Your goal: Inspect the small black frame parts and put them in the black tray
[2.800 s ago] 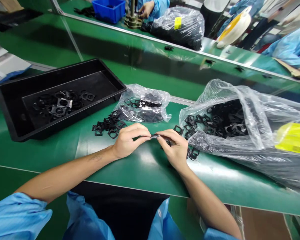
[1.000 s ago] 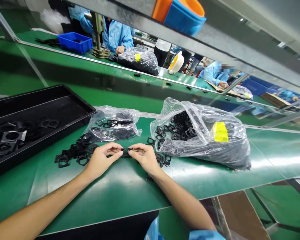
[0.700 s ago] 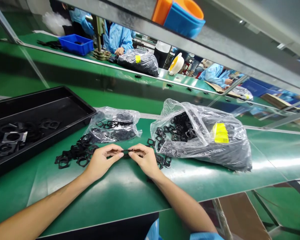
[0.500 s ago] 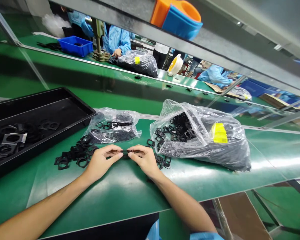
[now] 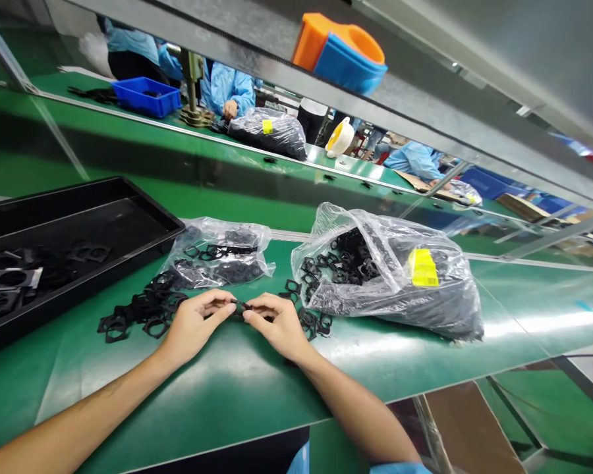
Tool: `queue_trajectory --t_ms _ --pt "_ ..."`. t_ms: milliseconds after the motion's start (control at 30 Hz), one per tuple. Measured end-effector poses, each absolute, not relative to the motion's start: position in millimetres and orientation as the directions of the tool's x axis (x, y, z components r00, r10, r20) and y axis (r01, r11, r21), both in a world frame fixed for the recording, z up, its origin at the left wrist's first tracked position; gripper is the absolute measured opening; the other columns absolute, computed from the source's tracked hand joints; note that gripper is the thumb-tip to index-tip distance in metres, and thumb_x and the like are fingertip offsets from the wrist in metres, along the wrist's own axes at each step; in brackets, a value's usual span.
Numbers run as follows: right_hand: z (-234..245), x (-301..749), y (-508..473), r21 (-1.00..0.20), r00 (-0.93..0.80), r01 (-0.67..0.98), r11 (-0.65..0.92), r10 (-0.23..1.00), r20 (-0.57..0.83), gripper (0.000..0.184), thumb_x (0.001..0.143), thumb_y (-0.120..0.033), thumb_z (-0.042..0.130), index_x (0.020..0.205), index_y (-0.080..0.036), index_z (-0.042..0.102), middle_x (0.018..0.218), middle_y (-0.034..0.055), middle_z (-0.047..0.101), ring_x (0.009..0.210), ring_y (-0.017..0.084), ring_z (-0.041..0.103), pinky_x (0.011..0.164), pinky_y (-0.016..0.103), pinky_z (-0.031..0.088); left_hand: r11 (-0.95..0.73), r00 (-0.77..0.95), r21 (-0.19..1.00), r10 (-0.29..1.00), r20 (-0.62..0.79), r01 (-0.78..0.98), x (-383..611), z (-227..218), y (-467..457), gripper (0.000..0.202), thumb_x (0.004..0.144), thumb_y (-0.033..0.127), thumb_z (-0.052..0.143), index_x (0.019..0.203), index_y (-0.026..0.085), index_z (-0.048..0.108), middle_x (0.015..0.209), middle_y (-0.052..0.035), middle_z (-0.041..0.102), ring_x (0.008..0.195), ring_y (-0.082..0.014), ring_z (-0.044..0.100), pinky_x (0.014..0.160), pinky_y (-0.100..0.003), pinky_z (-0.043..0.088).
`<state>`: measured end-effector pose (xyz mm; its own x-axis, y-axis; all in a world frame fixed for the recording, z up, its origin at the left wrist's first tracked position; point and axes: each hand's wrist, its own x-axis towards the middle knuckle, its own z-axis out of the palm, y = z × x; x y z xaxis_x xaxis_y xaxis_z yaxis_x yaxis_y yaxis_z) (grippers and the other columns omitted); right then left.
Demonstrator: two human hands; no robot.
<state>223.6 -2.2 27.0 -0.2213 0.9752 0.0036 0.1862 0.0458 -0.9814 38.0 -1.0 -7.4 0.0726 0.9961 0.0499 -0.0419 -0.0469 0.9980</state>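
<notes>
Between my fingertips, just above the green table, is a small black ring-shaped part [image 5: 240,307], mostly covered by the fingers. My left hand [image 5: 197,324] pinches its left side and my right hand [image 5: 277,322] pinches its right side. A loose heap of black square frames with round holes [image 5: 143,309] lies left of my left hand. Behind it rests a clear plastic bag [image 5: 222,253] with more black parts inside. Close to my right hand, several black frames [image 5: 316,322] spill by the mouth of a large clear bag [image 5: 400,263] full of them, bearing yellow labels.
A black tray [image 5: 148,204] holding black parts, some with a silvery plate, stands at the left. Overhead runs a metal shelf beam [image 5: 217,39] with an orange and blue holder [image 5: 343,56]. Beyond the divider, co-workers in blue sleeves sit near a blue bin [image 5: 151,105].
The black part between my fingers has tilted, so its ring shape shows more. Both hands keep their pinch. The whole view has shifted slightly.
</notes>
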Motion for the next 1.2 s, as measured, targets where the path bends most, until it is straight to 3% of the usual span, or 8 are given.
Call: queue_trajectory --t_ms 300,467,667,933,1200 --pt "29.7 222.3 -2.8 -0.967 -0.225 0.238 0.089 0.974 0.034 0.018 0.081 -0.036 0.073 0.08 -0.018 0.074 0.082 0.0047 0.07 0.069 0.015 0.066 0.066 0.026 0.056 -0.025 0.078 0.996 0.996 0.031 -0.08 37.9 -6.9 0.0 0.026 0.071 0.04 0.083 0.078 0.017 0.073 0.074 -0.0034 0.075 0.068 -0.0163 0.072 0.068 -0.024 0.061" --pt "29.2 221.5 0.3 -0.976 -0.222 0.213 0.042 0.975 -0.006 0.022 0.081 -0.039 0.072 0.076 -0.018 0.07 0.073 0.003 0.068 0.063 0.015 0.065 0.064 0.027 0.054 0.08 0.057 0.985 0.996 -0.072 -0.153 38.4 -1.6 3.4 0.032 0.06 0.039 0.089 0.075 0.016 0.074 0.07 -0.0026 0.074 0.065 -0.0148 0.07 0.066 -0.023 0.06" --pt "32.7 219.5 6.4 -0.987 -0.278 0.148 -0.064 0.955 -0.104 0.036 0.079 -0.05 0.076 0.067 -0.019 0.064 0.061 0.001 0.066 0.057 0.015 0.064 0.065 0.028 0.055 0.266 0.11 0.913 0.964 -0.244 -0.309 36.6 4.6 7.0 0.045 0.05 0.042 0.095 0.077 0.012 0.075 0.071 -0.0053 0.076 0.063 -0.0182 0.072 0.068 -0.031 0.062" --pt "36.2 219.7 10.5 -0.987 -0.278 0.156 -0.046 0.957 -0.089 0.041 0.077 -0.056 0.077 0.066 -0.019 0.064 0.061 0.0015 0.067 0.057 0.014 0.063 0.064 0.028 0.054 0.315 0.212 0.859 0.945 -0.247 -0.404 33.6 3.2 9.8 0.047 0.056 0.042 0.095 0.084 0.009 0.076 0.073 -0.008 0.077 0.065 -0.0189 0.074 0.069 -0.03 0.061" --pt "38.7 217.7 7.2 -0.991 -0.284 0.136 -0.015 0.957 -0.054 0.038 0.078 -0.055 0.077 0.071 -0.019 0.066 0.062 0.002 0.068 0.057 0.015 0.064 0.064 0.029 0.055 0.32 0.296 0.825 0.935 -0.196 -0.466 31.9 2.1 11.0 0.042 0.059 0.039 0.094 0.084 0.011 0.075 0.075 -0.0047 0.076 0.066 -0.0148 0.072 0.069 -0.026 0.059"
